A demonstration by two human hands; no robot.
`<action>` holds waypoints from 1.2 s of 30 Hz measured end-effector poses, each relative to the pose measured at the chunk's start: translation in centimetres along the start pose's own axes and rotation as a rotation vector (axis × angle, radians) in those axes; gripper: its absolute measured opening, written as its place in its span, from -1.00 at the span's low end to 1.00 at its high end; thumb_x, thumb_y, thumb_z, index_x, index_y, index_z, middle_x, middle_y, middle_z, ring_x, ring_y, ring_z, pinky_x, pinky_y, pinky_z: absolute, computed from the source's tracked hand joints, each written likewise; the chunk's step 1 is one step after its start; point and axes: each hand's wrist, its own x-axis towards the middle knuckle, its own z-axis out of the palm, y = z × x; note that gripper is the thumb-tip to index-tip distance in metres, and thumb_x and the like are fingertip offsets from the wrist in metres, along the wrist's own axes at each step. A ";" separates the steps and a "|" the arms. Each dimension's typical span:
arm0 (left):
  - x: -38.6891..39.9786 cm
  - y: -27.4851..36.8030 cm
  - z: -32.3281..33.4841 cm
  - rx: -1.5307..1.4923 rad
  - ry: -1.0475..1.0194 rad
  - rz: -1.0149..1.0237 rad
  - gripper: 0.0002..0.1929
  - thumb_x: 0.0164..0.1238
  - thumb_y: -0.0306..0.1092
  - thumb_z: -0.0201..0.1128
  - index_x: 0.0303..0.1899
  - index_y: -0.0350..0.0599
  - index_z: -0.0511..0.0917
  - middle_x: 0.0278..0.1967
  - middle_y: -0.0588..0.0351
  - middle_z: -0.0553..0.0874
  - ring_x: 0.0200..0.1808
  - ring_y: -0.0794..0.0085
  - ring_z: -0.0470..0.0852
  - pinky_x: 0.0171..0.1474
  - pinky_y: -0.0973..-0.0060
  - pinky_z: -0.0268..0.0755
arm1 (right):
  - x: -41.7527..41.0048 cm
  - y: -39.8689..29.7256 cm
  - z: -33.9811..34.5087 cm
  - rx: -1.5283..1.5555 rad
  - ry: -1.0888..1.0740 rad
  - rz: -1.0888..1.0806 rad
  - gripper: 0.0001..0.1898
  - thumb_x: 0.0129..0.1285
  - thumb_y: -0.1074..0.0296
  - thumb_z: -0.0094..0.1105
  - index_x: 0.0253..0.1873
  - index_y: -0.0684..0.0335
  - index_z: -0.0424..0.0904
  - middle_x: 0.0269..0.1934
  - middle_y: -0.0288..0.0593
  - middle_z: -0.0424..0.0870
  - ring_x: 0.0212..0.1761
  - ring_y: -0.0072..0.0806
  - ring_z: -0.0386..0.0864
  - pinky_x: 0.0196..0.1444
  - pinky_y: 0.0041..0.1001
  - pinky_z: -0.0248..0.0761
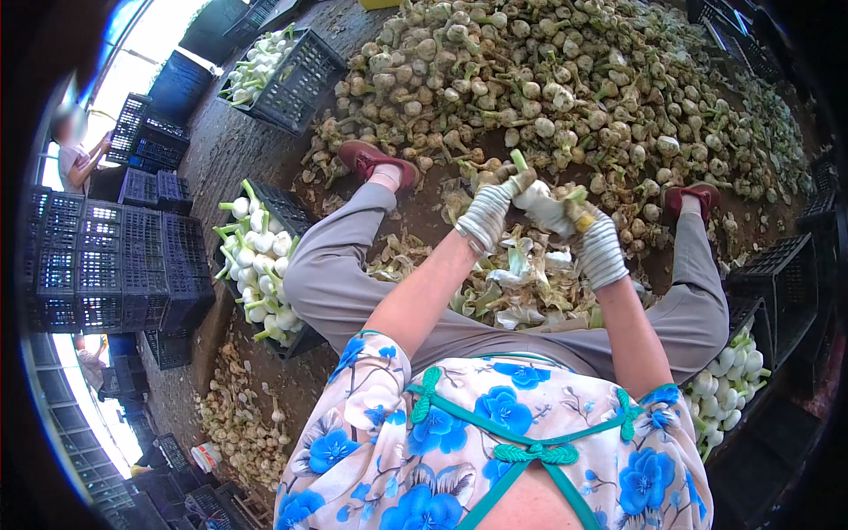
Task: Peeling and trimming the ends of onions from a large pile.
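Note:
My left hand (493, 207), in a striped, soiled work glove, grips a garlic bulb (532, 196) whose cut green stem points up past the fingers. Pale outer garlic skin (556, 215) stretches from that bulb towards my right hand (596, 246). The right hand, gloved alike, is closed on the skin, with a yellow patch at its fingers that I cannot identify. Below both hands, between my legs, lies a heap of torn garlic skins (520, 265). Beyond them spreads a big pile of unpeeled garlic bulbs (530, 86).
Black plastic crates of white garlic stand by my left knee (301, 212), at the far left (301, 89) and by my right hip (745, 308). Stacked crates (119, 265) rise at the left. More garlic (245, 424) lies behind left. A person (76, 152) stands far left.

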 end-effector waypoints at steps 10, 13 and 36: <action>0.4 -0.5 -0.2 0.173 0.076 0.101 -0.64 0.21 -0.16 0.31 -0.01 -0.02 0.47 -0.24 0.18 0.62 -0.21 0.50 0.62 -0.15 0.51 0.54 | 0.5 -0.5 -0.6 -0.983 0.066 0.048 -0.32 0.12 -0.16 0.13 0.08 0.42 0.44 -0.02 0.11 0.58 0.01 -0.16 0.55 0.08 -0.39 0.36; 0.6 -2.2 0.7 0.259 0.076 0.168 -0.71 0.31 -0.16 0.21 0.00 0.03 0.48 -0.16 0.24 0.61 -0.16 0.57 0.58 -0.13 0.59 0.50 | 0.3 -3.3 4.0 -0.847 0.149 -0.058 -0.37 0.14 -0.10 0.18 0.04 0.44 0.47 -0.19 0.05 0.63 -0.20 -0.35 0.56 -0.16 -0.43 0.42; 1.7 -0.4 -1.7 -0.474 -0.012 -0.034 -0.60 0.22 0.03 0.19 -0.11 -0.09 0.50 -0.31 0.10 0.65 -0.30 0.26 0.63 -0.20 0.17 0.57 | -1.3 1.5 1.2 -1.584 -0.148 0.236 -0.58 0.18 -0.03 0.12 -0.03 0.17 0.61 -0.14 0.08 0.63 -0.09 -0.08 0.59 0.04 -0.27 0.41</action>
